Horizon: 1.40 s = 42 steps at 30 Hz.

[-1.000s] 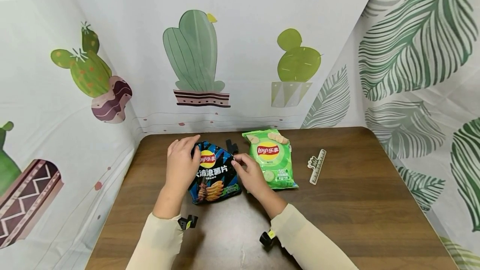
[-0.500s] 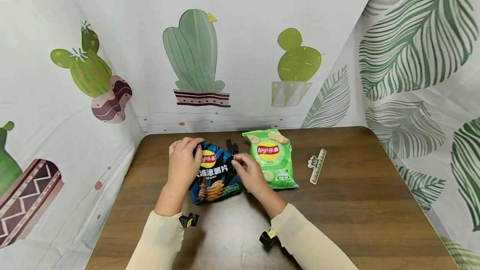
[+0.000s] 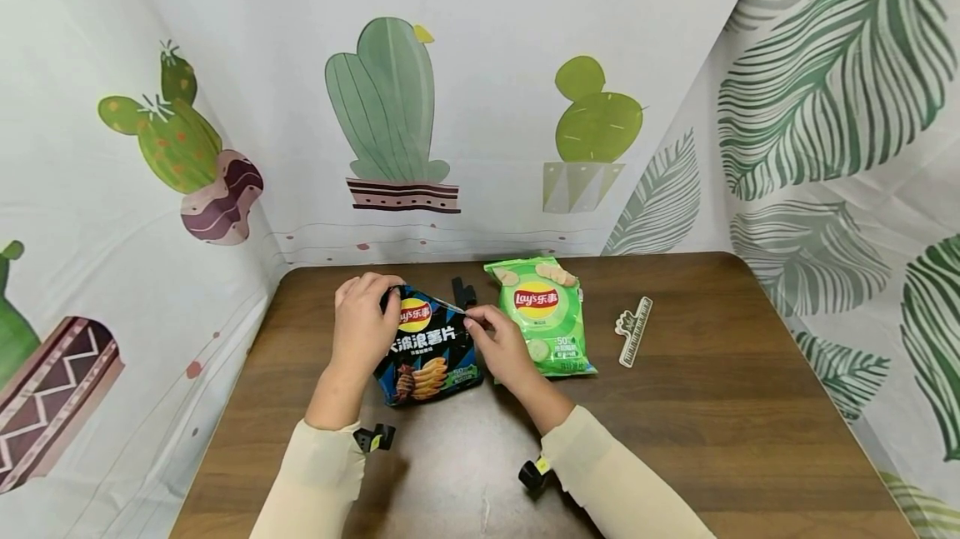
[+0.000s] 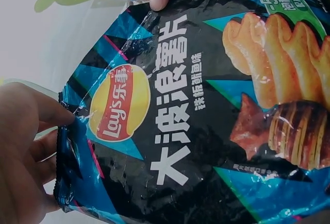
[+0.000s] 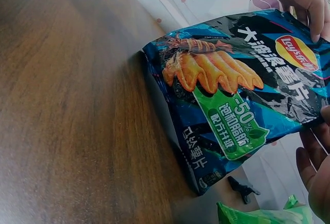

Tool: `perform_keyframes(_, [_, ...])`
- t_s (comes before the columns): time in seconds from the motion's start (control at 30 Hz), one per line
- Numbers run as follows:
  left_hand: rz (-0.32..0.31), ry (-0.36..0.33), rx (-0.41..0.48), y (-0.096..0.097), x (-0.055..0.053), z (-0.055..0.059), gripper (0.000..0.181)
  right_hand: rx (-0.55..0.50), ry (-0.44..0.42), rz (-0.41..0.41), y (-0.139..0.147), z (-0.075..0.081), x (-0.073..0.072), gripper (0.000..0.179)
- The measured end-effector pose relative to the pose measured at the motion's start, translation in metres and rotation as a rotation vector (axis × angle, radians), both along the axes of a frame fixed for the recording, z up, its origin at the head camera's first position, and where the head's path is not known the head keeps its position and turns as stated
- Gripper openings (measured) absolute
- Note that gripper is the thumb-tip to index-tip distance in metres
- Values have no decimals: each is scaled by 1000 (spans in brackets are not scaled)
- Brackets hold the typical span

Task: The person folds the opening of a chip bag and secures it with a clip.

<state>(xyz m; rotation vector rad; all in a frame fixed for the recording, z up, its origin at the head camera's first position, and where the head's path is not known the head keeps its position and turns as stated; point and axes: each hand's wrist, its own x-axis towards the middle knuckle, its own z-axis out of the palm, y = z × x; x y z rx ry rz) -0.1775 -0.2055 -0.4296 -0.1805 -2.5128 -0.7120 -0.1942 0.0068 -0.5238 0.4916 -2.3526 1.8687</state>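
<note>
black-and-blue chip bag [image 3: 429,349] left of centre on brown table [image 3: 675,439], left hand [image 3: 365,324] grips its far left corner, right hand [image 3: 506,346] pinches its far right corner, green bag [image 3: 546,322] just right, black clip [image 3: 463,293] behind, white clip [image 3: 635,333] farther right

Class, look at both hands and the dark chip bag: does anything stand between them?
Nothing visible does: the left hand and right hand hold the dark chip bag directly. The green bag lies to its right, outside both grips.
</note>
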Motion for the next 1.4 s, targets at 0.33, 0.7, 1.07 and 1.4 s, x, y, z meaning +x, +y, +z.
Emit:
perform_keyframes(0.33, [-20, 3, 8, 1, 1, -3, 17, -10, -78, 49, 3, 30, 13, 27])
perform_keyframes(0.7, [-13, 12, 0, 2, 2, -3, 19, 0, -35, 32, 4, 41, 18, 31])
perform_keyframes(1.07, [-8, -32, 21, 3, 3, 1, 16, -45, -48, 55, 4, 40, 15, 20])
perform_keyframes(1.4, [-19, -95, 49, 3, 3, 2, 16, -41, -55, 59, 4, 39, 15, 19])
